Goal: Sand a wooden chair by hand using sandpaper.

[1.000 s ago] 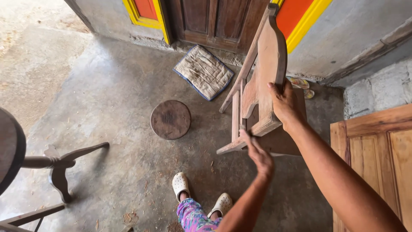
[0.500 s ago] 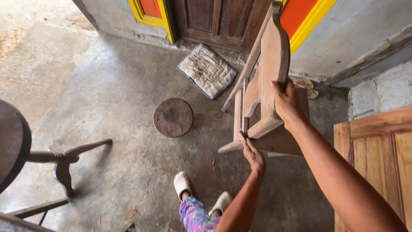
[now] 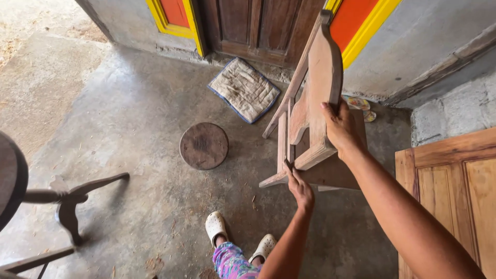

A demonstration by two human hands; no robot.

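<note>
Right hand (image 3: pixel 338 125) clamped over the edge of a bare, unpainted wooden chair frame (image 3: pixel 310 111), tilted up off the grey concrete floor (image 3: pixel 129 124). Left hand (image 3: pixel 299 187) at the frame's lower rail, fingers (image 3: pixel 290 171) touching it, grip hard to tell. Round dark wooden disc (image 3: pixel 204 145) flat on the floor just left; quilted beige mat (image 3: pixel 245 89) by the door.

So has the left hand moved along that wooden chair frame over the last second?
Yes. The left hand has come in toward the wooden chair frame; it was open and just short of the lower rail, and now its fingertips press that rail where it meets the upright.
</note>
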